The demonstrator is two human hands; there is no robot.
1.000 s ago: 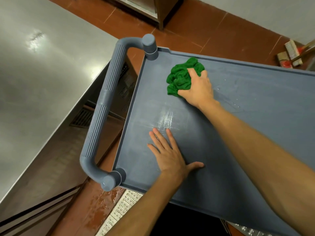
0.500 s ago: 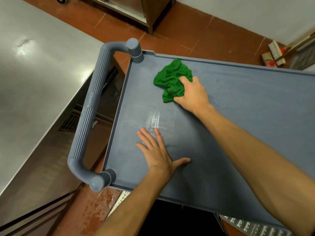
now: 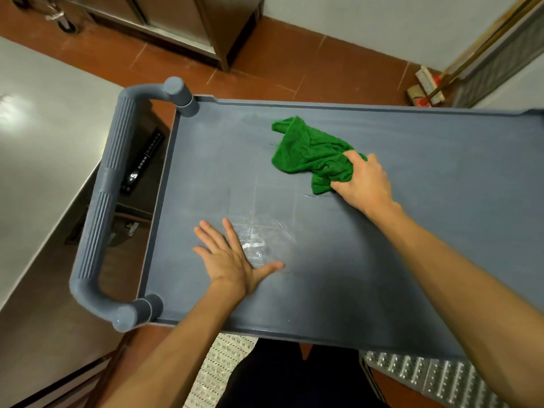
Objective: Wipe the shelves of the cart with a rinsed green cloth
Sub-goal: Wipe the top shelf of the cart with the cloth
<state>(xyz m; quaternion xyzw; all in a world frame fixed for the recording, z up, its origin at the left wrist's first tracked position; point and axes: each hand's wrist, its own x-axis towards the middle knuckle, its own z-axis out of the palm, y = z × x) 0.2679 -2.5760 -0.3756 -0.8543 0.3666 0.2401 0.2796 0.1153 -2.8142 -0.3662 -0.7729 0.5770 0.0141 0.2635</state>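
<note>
One grey cart shelf (image 3: pixel 412 231), one ribbed handle (image 3: pixel 103 201) at left end. One green cloth (image 3: pixel 306 151) lay crumpled on shelf, toward far edge. Two hands: right hand (image 3: pixel 365 184) gripped cloth's right end, fingers curled into it; left hand (image 3: pixel 229 260) flat on shelf, fingers spread, beside one wet patch (image 3: pixel 262 234).

On the cart shelf (image 3: pixel 412 260), toward its far side, the cloth (image 3: pixel 306 151), gripped at its near right end by the right hand (image 3: pixel 365 184); nearer and further left, the left hand (image 3: pixel 229 260) flat on the shelf, with a wet patch (image 3: pixel 262 234) just to its right. At the shelf's left end, the handle (image 3: pixel 103 201), and left of that a counter (image 3: pixel 44 142). Behind the shelf, on the floor (image 3: pixel 265 69), a cabinet (image 3: pixel 176 19) toward the left and brushes (image 3: pixel 424 89) toward the right.
</note>
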